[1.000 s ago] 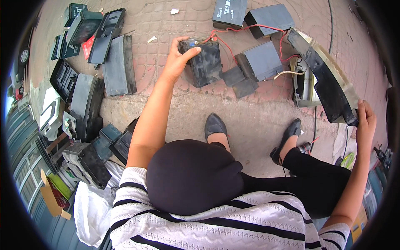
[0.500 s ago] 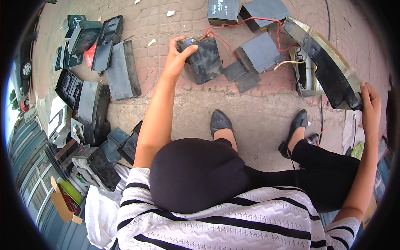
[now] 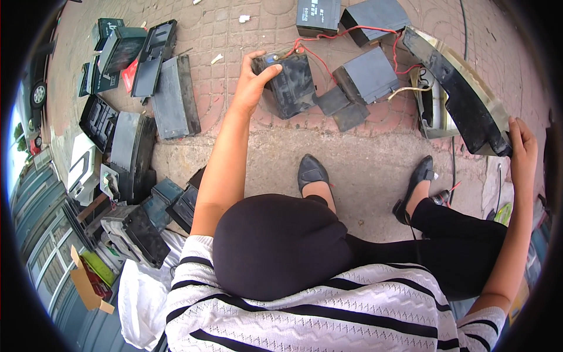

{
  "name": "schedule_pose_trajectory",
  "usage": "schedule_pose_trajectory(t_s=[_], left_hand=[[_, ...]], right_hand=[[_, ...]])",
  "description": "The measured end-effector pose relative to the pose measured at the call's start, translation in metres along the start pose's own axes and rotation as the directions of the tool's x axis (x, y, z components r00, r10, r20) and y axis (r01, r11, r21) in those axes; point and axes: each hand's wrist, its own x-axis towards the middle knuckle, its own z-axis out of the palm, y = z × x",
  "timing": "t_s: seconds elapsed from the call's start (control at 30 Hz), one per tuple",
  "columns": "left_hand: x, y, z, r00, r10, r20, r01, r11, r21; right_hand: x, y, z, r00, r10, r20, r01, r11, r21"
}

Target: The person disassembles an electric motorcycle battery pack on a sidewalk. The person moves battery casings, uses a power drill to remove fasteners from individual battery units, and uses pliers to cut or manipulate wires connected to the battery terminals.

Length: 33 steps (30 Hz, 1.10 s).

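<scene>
My left hand (image 3: 253,82) is closed round one end of a dark, scuffed battery (image 3: 291,88), thumb over its edge. A red wire (image 3: 319,36) runs from the metal terminals at its far edge toward the right. My right hand (image 3: 522,139) grips the near end of a long curved black-and-cream plastic casing (image 3: 478,100). The casing slants away from me, its far end by the red wire. Beneath it sits an open light-coloured case (image 3: 431,105), its contents partly hidden. Next to the held battery are a grey battery (image 3: 368,76) and two small dark flat pieces (image 3: 343,110).
Two more batteries (image 3: 317,16) (image 3: 374,22) stand farther off on the paving. At left lie several batteries, grey casings (image 3: 176,98) and black trays (image 3: 98,122). A white sack (image 3: 142,299) and an opened cardboard box (image 3: 88,281) are at lower left. A black cable (image 3: 465,35) runs along the right.
The scene sits very slightly farther right in the picture. Both hands keep their hold on the battery and the casing, with hardly any other movement.
</scene>
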Motion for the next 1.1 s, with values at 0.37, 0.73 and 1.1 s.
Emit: schedule_pose_trajectory(t_s=[0.37, 0.73, 1.1], left_hand=[[0.003, -0.004, -0.009, 0.999, 0.015, 0.039, -0.015, 1.0, 0.006], [0.008, -0.009, -0.017, 0.997, -0.032, 0.074, 0.036, 0.998, -0.051], [0.0, 0.003, -0.014, 0.995, -0.02, 0.099, 0.016, 0.999, 0.039]], right_hand=[[0.001, 0.001, 0.0, 1.0, 0.003, -0.009, -0.003, 1.0, -0.009], [0.002, -0.006, 0.0, 1.0, -0.004, -0.007, 0.004, 1.0, -0.002], [0.002, -0.004, -0.001, 0.998, -0.008, -0.055, 0.01, 0.999, 0.034]])
